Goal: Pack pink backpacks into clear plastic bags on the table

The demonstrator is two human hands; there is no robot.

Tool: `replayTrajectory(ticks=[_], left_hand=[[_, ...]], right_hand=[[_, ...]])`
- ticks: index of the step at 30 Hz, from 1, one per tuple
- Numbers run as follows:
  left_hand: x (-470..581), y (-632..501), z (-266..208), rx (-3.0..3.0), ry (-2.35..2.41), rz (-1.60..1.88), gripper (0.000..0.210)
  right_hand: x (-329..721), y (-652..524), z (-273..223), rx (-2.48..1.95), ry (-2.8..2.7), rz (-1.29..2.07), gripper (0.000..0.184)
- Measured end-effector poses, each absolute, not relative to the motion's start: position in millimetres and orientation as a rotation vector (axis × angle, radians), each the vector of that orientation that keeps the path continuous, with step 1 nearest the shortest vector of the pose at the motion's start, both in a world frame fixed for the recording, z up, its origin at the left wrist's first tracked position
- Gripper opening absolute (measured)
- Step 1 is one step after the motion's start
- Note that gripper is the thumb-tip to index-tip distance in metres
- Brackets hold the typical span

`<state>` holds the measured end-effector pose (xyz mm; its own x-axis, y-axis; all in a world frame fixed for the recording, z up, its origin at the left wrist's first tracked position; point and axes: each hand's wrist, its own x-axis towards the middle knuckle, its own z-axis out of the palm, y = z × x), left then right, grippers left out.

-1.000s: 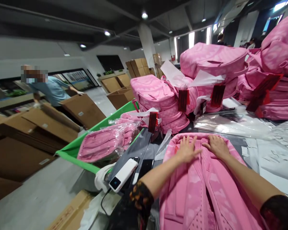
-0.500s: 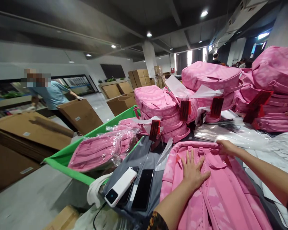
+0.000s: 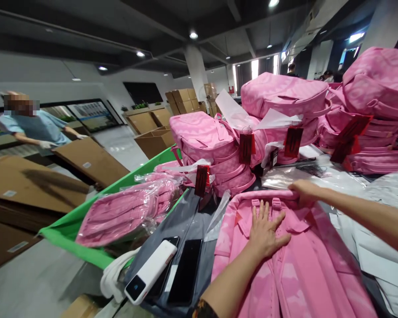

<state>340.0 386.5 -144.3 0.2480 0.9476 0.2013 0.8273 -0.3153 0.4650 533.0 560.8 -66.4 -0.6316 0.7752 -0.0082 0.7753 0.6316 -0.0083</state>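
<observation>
Table: we lay the pink backpack [image 3: 285, 269] straps up
Left hand [image 3: 267, 229]: fingers spread, pressing flat
Right hand [image 3: 303, 191]: fingers clamped on top edge
Left: bagging, none on it yet

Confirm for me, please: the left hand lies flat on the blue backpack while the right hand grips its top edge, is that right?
Not quite: the backpack is pink, not blue, as the head view shows. The left hand does lie flat on it, and the right hand does grip its top edge.
</observation>
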Motion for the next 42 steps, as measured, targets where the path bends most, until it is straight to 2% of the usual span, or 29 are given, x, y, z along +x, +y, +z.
replayTrajectory(ticks=[3,7,10,13,16,19,22,25,27,29,33,37,39,42], left_hand=[[352.1,405.3,-140.0,2.243,1.726,0.682,0.072],[362.4,440.0,-153.1,2.238,1.751,0.628,0.070],[361.3,458.4,-164.0,2.316,1.754,0.650,0.068],[358.3,467.7,-168.3,2.366,1.775,0.686,0.063],[357.3,473.3,-169.7,2.306,1.829,0.834,0.057],[357.9,471.5,-162.4,2.167,1.883,0.935,0.050],[358.4,446.8,-141.9,2.164,1.813,0.931,0.043],[357.6,393.0,-120.8,2.412,1.302,0.738,0.027],[356.2,353.1,-115.5,2.555,0.856,0.498,0.026],[355.7,323.4,-120.8,2.643,0.609,0.309,0.028],[359.7,306.0,-153.1,2.796,0.674,0.156,0.022],[360.4,307.8,-178.1,2.887,1.059,0.193,0.033],[358.3,305.3,-184.0,2.868,1.282,0.309,0.042],[354.7,303.4,-190.0,2.841,1.339,0.420,0.053]], right_hand=[[533.0,575.5,-58.3,1.370,2.789,0.063,0.027],[531.8,593.4,-80.2,1.482,2.727,0.124,0.026],[536.4,588.0,-92.0,1.516,2.735,0.165,0.034],[543.7,541.9,-95.5,1.477,2.796,0.230,0.041],[543.9,454.9,-105.8,1.259,3.088,0.205,0.043],[534.3,375.4,-133.1,1.111,3.267,0.052,0.046],[524.0,348.9,-166.7,1.204,3.223,0.055,0.048],[520.6,357.9,-188.8,1.240,3.256,-0.017,0.042],[520.8,364.9,-196.3,1.244,3.285,-0.096,0.039],[520.2,368.8,-199.8,1.300,3.290,-0.138,0.040],[518.1,374.6,-193.3,1.506,3.300,-0.198,0.041],[527.1,364.7,-162.1,1.638,3.370,-0.247,0.049],[533.6,346.2,-146.8,1.330,3.475,-0.285,0.039],[534.6,317.7,-144.1,0.388,3.434,-0.330,0.021]])
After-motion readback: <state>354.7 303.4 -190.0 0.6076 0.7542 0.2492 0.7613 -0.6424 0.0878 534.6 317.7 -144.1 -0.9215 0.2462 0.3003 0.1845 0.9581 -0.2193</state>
